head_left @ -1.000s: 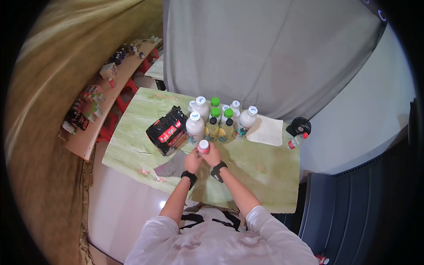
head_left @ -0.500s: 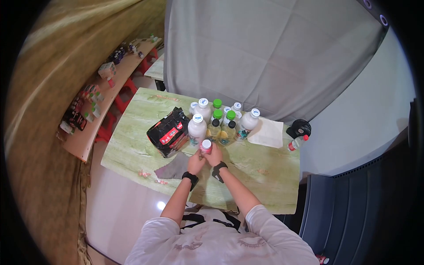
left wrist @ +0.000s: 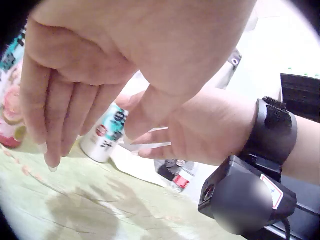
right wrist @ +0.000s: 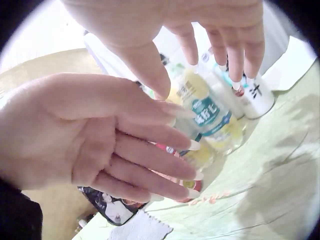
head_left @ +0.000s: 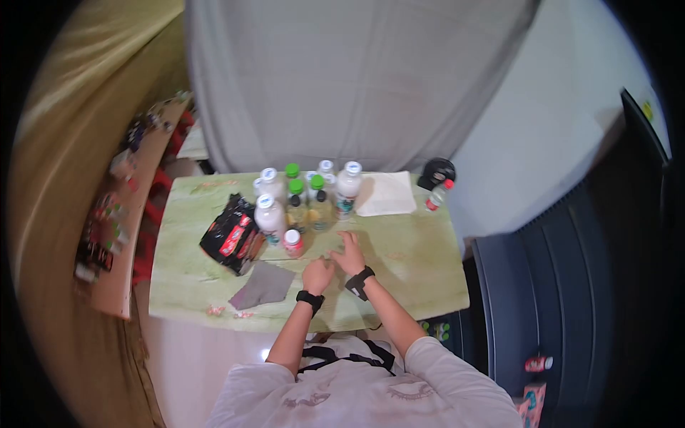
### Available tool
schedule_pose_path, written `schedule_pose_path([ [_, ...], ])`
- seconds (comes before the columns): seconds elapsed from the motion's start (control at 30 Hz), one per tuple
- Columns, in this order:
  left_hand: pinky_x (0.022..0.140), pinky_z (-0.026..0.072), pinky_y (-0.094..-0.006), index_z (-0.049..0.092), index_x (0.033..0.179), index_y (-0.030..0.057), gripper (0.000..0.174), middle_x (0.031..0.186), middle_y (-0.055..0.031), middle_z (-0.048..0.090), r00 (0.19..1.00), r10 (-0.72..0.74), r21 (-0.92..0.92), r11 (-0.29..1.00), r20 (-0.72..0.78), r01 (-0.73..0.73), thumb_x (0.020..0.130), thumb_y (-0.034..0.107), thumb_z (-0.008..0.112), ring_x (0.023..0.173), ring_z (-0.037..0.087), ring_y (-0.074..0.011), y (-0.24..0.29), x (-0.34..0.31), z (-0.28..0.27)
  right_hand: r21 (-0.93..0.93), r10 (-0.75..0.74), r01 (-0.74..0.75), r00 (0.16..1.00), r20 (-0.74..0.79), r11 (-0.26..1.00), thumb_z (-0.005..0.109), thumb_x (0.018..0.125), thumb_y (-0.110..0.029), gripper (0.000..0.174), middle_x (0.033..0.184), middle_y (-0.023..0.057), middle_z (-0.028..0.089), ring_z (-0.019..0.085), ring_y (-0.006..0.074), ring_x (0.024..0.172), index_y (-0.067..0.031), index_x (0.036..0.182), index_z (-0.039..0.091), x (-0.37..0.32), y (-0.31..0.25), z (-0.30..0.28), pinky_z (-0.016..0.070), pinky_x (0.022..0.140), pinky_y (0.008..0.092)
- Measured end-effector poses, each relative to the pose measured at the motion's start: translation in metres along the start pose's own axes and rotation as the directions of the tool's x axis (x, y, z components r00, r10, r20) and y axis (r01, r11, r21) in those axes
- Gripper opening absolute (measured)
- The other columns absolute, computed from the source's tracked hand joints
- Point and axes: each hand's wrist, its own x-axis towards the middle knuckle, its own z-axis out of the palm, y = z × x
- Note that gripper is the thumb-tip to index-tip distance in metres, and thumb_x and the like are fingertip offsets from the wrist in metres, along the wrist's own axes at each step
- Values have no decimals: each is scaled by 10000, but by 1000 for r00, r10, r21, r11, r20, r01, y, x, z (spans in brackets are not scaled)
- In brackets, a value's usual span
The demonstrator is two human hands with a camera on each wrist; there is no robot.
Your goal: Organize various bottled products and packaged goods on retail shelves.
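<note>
A small pink bottle (head_left: 291, 242) with a white cap stands on the green table (head_left: 414, 271), at the front of a cluster of white and yellow bottles (head_left: 307, 196). My left hand (head_left: 319, 269) hovers just right of and nearer than it, fingers straight and holding nothing. My right hand (head_left: 349, 248) is beside the left one, fingers spread and empty. In the left wrist view the left fingers (left wrist: 55, 125) hang down above the tabletop, with the pink bottle (left wrist: 10, 110) at the left edge. In the right wrist view both open hands face the bottles (right wrist: 210, 110).
A black snack bag (head_left: 232, 234) lies left of the bottles, with a grey cloth (head_left: 264, 284) in front of it. At the far right of the table lie a white napkin (head_left: 385, 192), a black fan (head_left: 437, 171) and a red-capped bottle (head_left: 435, 196). A grey curtain hangs behind.
Both hands have let go of the pink bottle, which now stands on the table. The hands have drawn back to its right, and the head view has swung.
</note>
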Motion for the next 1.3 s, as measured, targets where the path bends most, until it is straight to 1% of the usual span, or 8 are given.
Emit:
schedule_pose_path([
  [0.17,735,504,-512,642,1017,-18,365,874,-273,659,949,241,-97,969,204,-226,861,301,559,848,640,-426,80,-10,32,-24,86,-95,965,-249,995,741,784,-195,508,1259,191,470,492,364,1184,-29,1217,532,-51,2,-87,427,991,399],
  [0.33,714,498,-509,639,1025,-33,317,878,-273,655,772,554,-306,828,311,-470,873,237,574,832,627,-441,157,-38,91,-70,158,-222,850,-503,973,704,820,-186,444,1244,184,484,512,353,1158,-33,1203,541,-126,10,-179,432,981,388],
  [0.57,784,511,-430,642,1136,5,338,961,-241,675,462,721,-565,692,516,-450,886,229,601,906,651,-397,265,-132,150,-52,233,-468,528,-817,882,689,834,-193,396,1212,184,524,526,359,1140,-21,1169,568,-270,12,-294,441,969,391],
  [0.6,834,506,-393,641,1136,0,328,1022,-217,679,393,803,-636,595,448,-492,899,219,587,962,655,-364,270,-143,173,-35,229,-488,470,-852,872,685,832,-191,393,1202,192,529,519,370,1146,-18,1164,569,-290,12,-308,435,974,398],
  [0.87,788,501,-382,635,1158,13,346,1059,-214,668,91,855,-724,484,510,-492,881,218,601,860,654,-346,367,-246,259,130,200,-655,33,-979,744,695,830,-184,418,1186,200,543,532,372,1122,-17,1188,558,-448,29,-406,433,960,410],
  [0.97,895,495,-358,614,1195,11,340,1097,-204,673,12,835,-720,481,549,-500,897,176,608,1056,651,-294,403,-280,287,112,115,-710,-43,-992,695,711,832,-195,486,1178,184,540,562,320,1060,-19,1245,525,-496,51,-433,454,917,381],
  [1.1,914,493,-362,596,1219,16,357,1116,-209,666,-48,840,-753,458,541,-473,896,167,610,1071,644,-305,442,-320,328,259,219,-664,-146,-965,701,723,823,-222,595,1225,212,519,539,332,1127,3,1308,461,-538,75,-468,447,951,399],
  [1.3,957,474,-381,499,1327,26,494,1239,-223,602,-113,829,-742,418,548,-525,872,175,622,1151,596,-321,488,-360,392,297,276,-706,-149,-950,643,726,785,-196,711,1288,260,469,494,409,1203,15,1371,385,-573,127,-508,415,1010,422],
])
